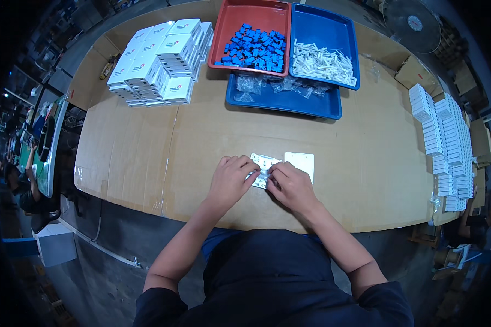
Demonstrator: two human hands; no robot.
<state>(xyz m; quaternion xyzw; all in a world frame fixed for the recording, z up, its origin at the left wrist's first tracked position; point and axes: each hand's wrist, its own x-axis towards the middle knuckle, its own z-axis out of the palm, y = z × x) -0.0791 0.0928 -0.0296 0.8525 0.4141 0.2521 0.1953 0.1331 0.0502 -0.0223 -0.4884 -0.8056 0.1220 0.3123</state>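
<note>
My left hand [233, 177] and my right hand [292, 185] meet over the middle of the near half of the table. Between them lies a small shiny, clear plastic bag [261, 182] over a white piece with dark marks [262, 159]. The fingertips of both hands are pinched together on the bag; what is inside it is too small to make out. Just right of it, partly behind my right hand, a flat white square piece [303, 163] rests on the cardboard.
A red tray [251, 9] of small blue parts and a blue tray [322, 24] of white sticks stand at the back, above a lower blue tray [289, 107] holding clear bags. White boxes [147, 60] are stacked back left; more white stacks [444, 141] line the right edge.
</note>
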